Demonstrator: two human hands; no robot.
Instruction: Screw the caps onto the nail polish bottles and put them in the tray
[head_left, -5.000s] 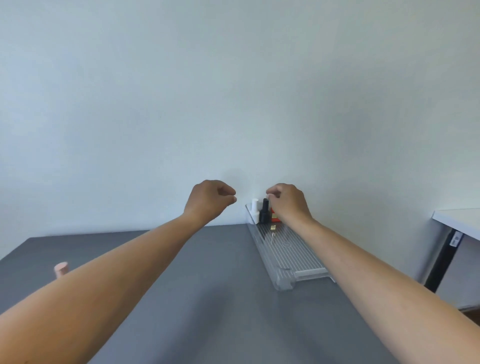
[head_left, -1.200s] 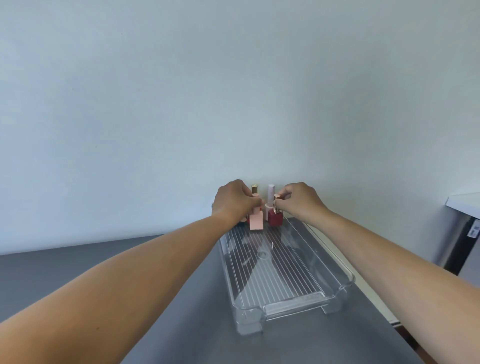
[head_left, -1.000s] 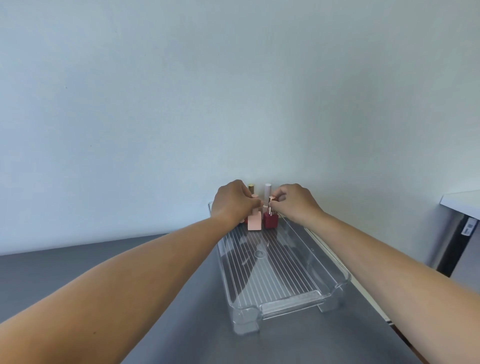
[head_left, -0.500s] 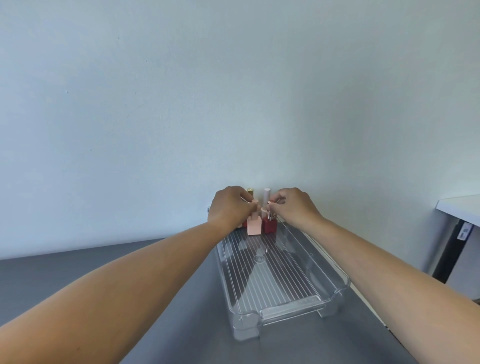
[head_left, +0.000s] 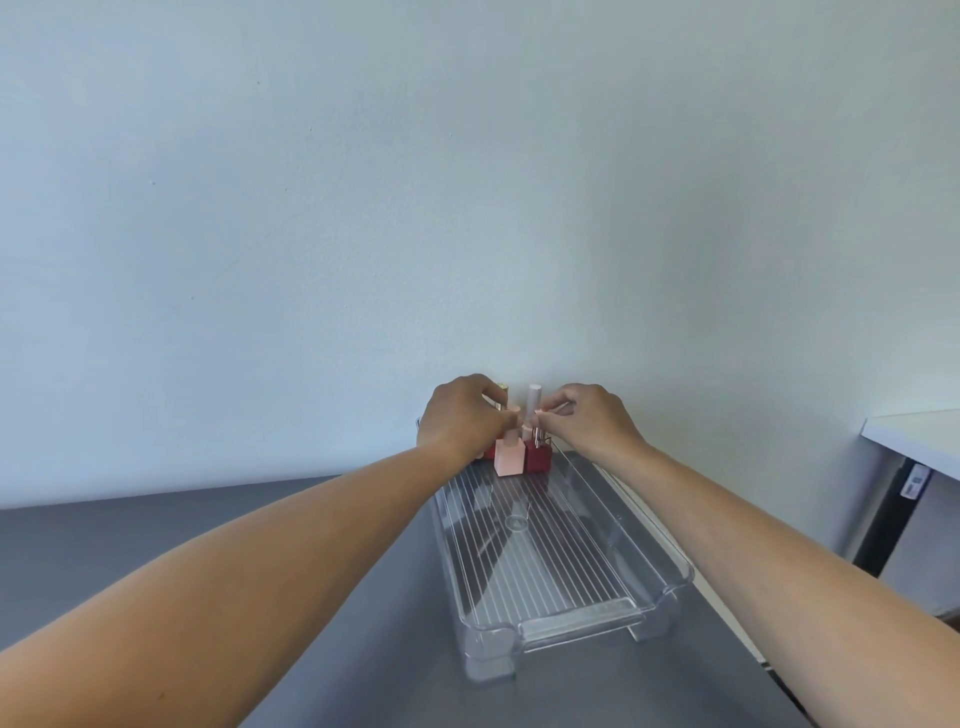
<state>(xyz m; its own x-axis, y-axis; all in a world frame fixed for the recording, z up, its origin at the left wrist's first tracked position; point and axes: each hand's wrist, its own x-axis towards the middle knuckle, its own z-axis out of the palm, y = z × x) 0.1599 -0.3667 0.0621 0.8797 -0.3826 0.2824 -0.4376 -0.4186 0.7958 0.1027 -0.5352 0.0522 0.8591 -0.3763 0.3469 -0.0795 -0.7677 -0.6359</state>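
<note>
Both hands pinched on bottle tops at the far end of the tray; grips closed, though exact contact is partly hidden.

Left hand (head_left: 462, 415): fingertips closed around the cap of the pink bottle (head_left: 508, 457), which stands upright on the tray floor. Right hand (head_left: 589, 418): thumb and forefinger pinched together at the cap of the dark red bottle (head_left: 538, 457); cannot tell how firmly it is held. The two bottles stand touching, pink at 9 o'clock of red. Behind them, at 12 o'clock, a pale pink cap (head_left: 534, 397) and a gold-topped cap (head_left: 502, 388) rise above the fingers; their bottles are hidden. Clear ribbed tray (head_left: 566, 618) lies lengthwise on the grey table (head_left: 156, 530), its near half bare. White desk (head_left: 914, 434) at 3 o'clock, well apart.
</note>
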